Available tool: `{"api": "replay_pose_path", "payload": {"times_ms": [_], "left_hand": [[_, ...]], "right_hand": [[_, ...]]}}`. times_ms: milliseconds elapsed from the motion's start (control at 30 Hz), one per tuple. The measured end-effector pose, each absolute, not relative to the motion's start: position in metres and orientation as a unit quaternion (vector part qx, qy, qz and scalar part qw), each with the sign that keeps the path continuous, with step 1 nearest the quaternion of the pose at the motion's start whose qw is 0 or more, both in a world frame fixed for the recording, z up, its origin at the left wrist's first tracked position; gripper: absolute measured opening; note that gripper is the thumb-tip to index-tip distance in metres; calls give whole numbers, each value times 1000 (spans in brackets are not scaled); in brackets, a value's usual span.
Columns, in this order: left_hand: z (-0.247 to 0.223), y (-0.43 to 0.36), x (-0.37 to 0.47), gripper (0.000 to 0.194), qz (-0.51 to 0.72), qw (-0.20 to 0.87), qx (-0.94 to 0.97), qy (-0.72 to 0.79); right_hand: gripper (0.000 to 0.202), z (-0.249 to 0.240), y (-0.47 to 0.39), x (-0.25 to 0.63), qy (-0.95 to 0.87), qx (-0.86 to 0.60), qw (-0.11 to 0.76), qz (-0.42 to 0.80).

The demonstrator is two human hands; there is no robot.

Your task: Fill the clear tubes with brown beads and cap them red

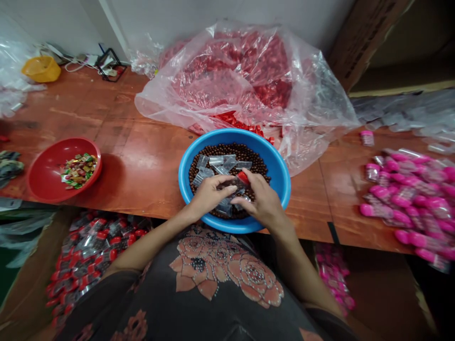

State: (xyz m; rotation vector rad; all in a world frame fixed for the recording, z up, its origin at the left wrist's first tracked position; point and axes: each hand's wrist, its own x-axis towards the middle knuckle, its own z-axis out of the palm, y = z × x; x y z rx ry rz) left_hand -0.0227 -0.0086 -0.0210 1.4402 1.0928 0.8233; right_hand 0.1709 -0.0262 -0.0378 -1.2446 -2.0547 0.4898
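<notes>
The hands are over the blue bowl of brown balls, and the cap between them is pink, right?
No, the cap between them is red, not pink; the head view shows it. The left hand and right hand are over the blue bowl of brown balls.

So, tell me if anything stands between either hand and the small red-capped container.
Nothing visible does. The left hand has its fingers around the container, and a finger of the right hand is at its red cap, above the blue basin.
</notes>
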Motion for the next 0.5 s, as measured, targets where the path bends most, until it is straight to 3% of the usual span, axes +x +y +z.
{"api": "replay_pose_path", "payload": {"times_ms": [67, 167, 333, 500], "left_hand": [[-22, -10, -20, 34, 354, 572, 576, 465], [-23, -10, -14, 35, 372, 636, 503, 452], [-22, -11, 3, 67, 329, 788, 310, 417], [-22, -21, 18, 46, 367, 770, 306, 424]], "right_hand": [[77, -42, -27, 167, -809, -471, 329, 128], [72, -41, -29, 163, -815, -465, 333, 93], [64, -31, -33, 156, -827, -454, 314, 102], [61, -31, -36, 153, -834, -432, 329, 91]]}}
